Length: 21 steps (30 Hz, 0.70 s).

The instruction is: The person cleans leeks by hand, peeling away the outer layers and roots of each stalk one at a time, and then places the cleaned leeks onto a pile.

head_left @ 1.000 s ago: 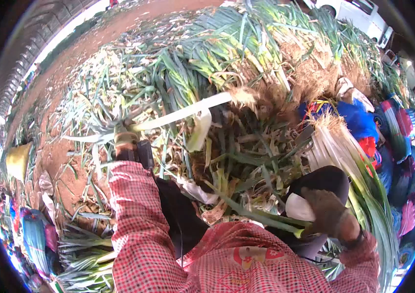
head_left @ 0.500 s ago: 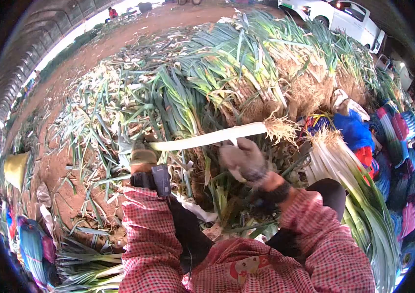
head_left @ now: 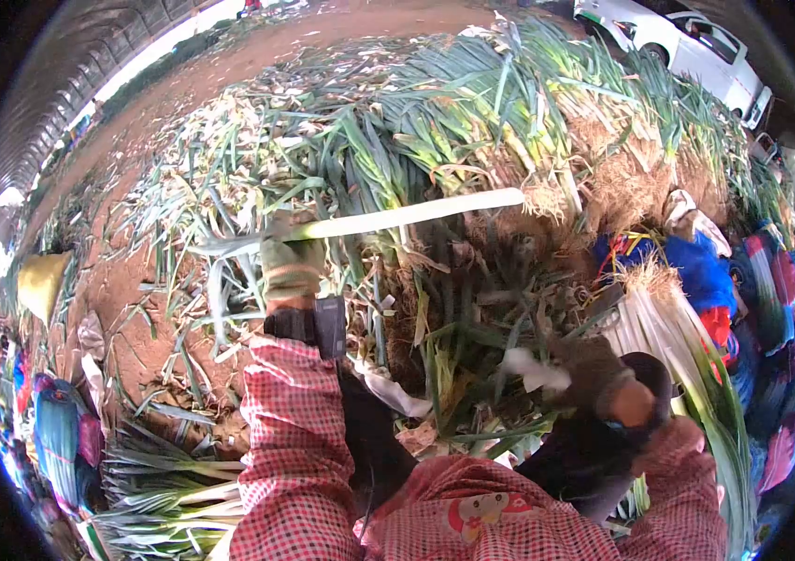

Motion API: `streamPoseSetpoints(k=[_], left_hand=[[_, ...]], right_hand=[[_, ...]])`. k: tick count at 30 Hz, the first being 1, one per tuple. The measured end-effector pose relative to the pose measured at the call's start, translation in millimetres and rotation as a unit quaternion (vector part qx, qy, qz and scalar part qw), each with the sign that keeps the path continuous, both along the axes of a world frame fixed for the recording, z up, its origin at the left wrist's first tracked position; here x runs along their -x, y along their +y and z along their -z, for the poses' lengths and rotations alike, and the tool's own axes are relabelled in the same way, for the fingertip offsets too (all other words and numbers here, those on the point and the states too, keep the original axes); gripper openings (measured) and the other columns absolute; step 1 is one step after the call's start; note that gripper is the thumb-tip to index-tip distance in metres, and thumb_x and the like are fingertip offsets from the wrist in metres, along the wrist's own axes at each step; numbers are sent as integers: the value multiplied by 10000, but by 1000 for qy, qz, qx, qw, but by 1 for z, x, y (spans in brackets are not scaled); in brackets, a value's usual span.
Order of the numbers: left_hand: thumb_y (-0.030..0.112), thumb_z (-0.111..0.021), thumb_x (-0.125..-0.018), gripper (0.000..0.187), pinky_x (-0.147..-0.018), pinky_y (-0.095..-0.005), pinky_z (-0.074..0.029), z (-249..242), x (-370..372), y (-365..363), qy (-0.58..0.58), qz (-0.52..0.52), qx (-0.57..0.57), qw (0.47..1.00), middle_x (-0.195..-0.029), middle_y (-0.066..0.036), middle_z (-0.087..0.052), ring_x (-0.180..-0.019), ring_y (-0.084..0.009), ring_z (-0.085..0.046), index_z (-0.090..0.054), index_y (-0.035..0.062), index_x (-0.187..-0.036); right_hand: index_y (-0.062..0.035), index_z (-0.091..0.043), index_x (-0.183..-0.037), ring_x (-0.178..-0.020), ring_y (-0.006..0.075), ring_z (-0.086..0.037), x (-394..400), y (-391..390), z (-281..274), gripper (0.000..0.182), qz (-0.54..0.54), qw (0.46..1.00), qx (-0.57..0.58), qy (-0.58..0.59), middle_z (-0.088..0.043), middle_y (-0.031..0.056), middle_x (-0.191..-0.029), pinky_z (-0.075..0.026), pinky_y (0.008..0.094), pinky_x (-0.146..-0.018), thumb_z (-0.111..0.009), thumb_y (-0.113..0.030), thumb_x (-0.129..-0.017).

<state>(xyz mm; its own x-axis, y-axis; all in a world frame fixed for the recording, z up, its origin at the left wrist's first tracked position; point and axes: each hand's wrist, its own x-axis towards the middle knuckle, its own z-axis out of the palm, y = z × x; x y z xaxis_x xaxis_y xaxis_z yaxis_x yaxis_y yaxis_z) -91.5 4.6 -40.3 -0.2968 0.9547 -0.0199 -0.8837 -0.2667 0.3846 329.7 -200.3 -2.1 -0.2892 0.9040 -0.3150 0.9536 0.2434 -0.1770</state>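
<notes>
My left hand (head_left: 290, 266), in a dirty work glove, is closed around the green end of a long leek (head_left: 407, 217). The leek lies across the view, its white shaft pointing right and its roots (head_left: 544, 200) at the far tip. Lower down, near my right knee, is my gloved right hand (head_left: 594, 376), smeared by motion. A blurred white strip of leek leaf (head_left: 536, 370) trails from its fingers. Right of that hand lies a bundle of pale leeks (head_left: 664, 323), roots up and green leaves toward me.
A large heap of leeks (head_left: 472, 103) spreads ahead, with leaf scraps on the brown soil. More leeks (head_left: 173, 500) lie at lower left. Blue and red cloth (head_left: 701, 271) and striped bundles (head_left: 780, 374) are at right. A white vehicle (head_left: 696, 56) stands at the back.
My right hand has moved from beneath the leek down and right, with a white leaf strip now off the shaft. My left hand and the leek sit higher in view; the view has shifted slightly.
</notes>
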Motion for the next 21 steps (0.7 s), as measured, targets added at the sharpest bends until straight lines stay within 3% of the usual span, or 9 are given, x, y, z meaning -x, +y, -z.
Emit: streamPoseSetpoints(k=[1,2,3,5,8,10,12,18,21], left_hand=[[147,-584,-839,194,-726,-336,-507,-7,-12,-7,7,23,-37,999,-778,-122,-552,-771,-240,-557,-516,-35,-831],[120,-575,-836,206,-797,-336,-507,-14,-22,-15,144,3,28,989,-858,-155,-578,-838,-240,-573,-537,-70,-908],[97,-557,-846,209,-837,-331,-500,-21,-33,-24,131,23,21,991,-925,-160,-590,-897,-233,-574,-557,-74,-965],[70,-539,-856,168,-827,-324,-510,-27,-53,-30,26,32,-6,999,-927,-155,-587,-890,-227,-577,-560,-69,-948],[72,-578,-839,131,-822,-335,-509,18,-62,-7,248,-76,-73,963,-933,-107,-589,-883,-223,-581,-567,22,-960],[64,-611,-800,100,-802,-385,-509,-2,-84,-20,-93,43,-106,989,-873,-115,-579,-839,-248,-569,-569,72,-891],[48,-606,-783,115,-782,-384,-505,-8,-94,-20,-61,72,-120,988,-862,-108,-578,-800,-239,-557,-570,70,-891],[53,-596,-738,284,-670,-325,-466,-59,-127,-34,1,47,-151,987,-806,-32,-561,-696,-191,-524,-564,126,-1010],[221,-596,-825,323,-612,-279,-428,-71,-135,-34,51,26,-111,992,-767,29,-526,-597,-115,-453,-501,146,-1124]], right_hand=[[-60,-471,-1224,-992,302,-546,17,11,10,550,-74,992,-48,-91,-566,137,-1108,-443,398,-842,-657,-212,-729],[-68,-483,-1215,-988,309,-546,22,20,19,535,-83,989,-66,-98,-564,144,-1103,-445,400,-837,-658,-182,-722],[-75,-496,-1206,-983,316,-546,29,28,24,523,-92,986,-84,-106,-563,151,-1098,-447,402,-832,-660,-152,-715],[-97,-558,-1135,-911,316,-546,51,52,14,444,-144,949,-233,156,-565,128,-1021,-438,394,-795,-657,-110,-703],[-149,-576,-1107,-891,294,-526,90,68,-43,410,-63,869,-419,254,-550,77,-1038,-411,397,-713,-666,-228,-715],[-140,-609,-1041,-829,283,-518,102,81,-51,355,-51,846,-478,231,-542,66,-963,-398,390,-674,-679,-174,-695],[-135,-636,-963,-746,274,-508,108,96,-52,305,-58,795,-565,212,-525,50,-864,-376,395,-633,-700,-132,-665],[-132,-630,-896,-720,272,-507,99,122,-22,254,-65,809,-540,223,-511,42,-812,-377,402,-642,-702,-143,-653],[-123,-629,-893,-715,267,-504,91,125,-13,246,-67,819,-531,206,-500,45,-788,-383,406,-655,-695,-139,-657]])
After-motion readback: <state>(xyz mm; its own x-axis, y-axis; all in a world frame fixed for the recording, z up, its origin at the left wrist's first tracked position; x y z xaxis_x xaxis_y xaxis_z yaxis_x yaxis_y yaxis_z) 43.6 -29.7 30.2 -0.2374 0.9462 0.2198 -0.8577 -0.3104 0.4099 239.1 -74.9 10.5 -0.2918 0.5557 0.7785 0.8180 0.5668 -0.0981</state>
